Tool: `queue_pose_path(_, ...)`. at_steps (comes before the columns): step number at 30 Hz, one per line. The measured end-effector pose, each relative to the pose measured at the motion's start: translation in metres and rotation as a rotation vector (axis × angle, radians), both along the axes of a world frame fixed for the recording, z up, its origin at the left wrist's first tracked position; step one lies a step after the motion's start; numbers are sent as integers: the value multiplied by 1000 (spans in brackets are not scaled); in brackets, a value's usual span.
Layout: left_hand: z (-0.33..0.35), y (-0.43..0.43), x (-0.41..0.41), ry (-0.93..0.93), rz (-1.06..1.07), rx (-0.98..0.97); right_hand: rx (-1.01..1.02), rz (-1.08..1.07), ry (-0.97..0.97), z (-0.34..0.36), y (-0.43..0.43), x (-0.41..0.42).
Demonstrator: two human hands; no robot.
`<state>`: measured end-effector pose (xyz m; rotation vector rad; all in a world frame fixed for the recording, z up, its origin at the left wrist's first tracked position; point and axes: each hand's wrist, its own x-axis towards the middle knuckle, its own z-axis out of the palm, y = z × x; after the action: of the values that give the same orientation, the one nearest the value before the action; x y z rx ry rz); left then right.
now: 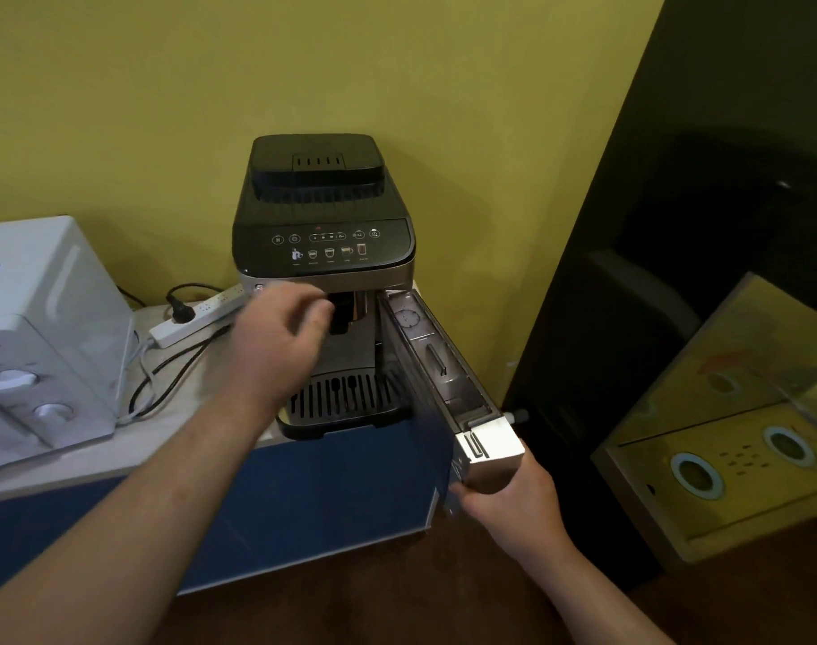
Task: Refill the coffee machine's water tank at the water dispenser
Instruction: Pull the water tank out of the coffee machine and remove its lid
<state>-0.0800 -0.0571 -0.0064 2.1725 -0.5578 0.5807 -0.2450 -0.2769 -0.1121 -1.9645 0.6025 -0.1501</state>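
A black and silver coffee machine (325, 235) stands on a counter against the yellow wall. Its long water tank (437, 360) sticks out from the machine's right side, pulled forward toward me past the counter edge. My right hand (509, 500) grips the tank's silver front end from below. My left hand (281, 332) hovers in front of the machine's spout area, fingers loosely curled and holding nothing; whether it touches the machine I cannot tell.
A white appliance (43, 346) sits on the counter (197, 365) at the left, with a white power strip (197, 318) and cables beside it. The cabinet front (304, 500) is blue. A dark panel (667, 272) and a yellow box (732, 425) stand at the right.
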Motion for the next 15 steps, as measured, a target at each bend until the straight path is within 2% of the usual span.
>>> queue_pose_path(4, -15, -45, -22, -69, -381, 407, -17, 15, 60, 6, -14, -29)
queue_pose_path(7, -16, -72, -25, -95, -543, 558, -41, 48, 76, 12, -24, -49)
queue_pose_path(12, -6, -96, -29, -174, -619, 742, -83, 145, 37, 30, -33, -77)
queue_pose_path(15, 2, -105, -33, -127, -548, 823, -73, 129, 44, 31, -36, -87)
